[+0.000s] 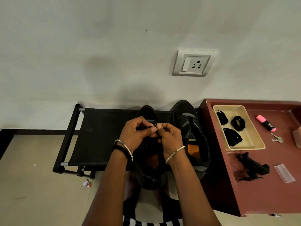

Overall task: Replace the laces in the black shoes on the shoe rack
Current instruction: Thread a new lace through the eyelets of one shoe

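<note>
Both the left hand (135,131) and right hand (169,136) pinch a black lace (147,127) over the shoe (151,176); best keep its tip taut while threading.

Both hands (154,132) pinch lace (147,127) over left shoe (150,173).

Both forearms are bare up to the frame's lower edge. The left hand (136,132) has a thin silver bangle (127,148) with a small ornament at its wrist, and right beside it, on the arm side, a plain black band (120,150). The right hand (169,137) wears one slim silver bracelet (175,152) set with a row of small pale stones. The thumbnails are short and unpainted. Black-and-white striped clothing (133,223) shows at the bottom.
</note>
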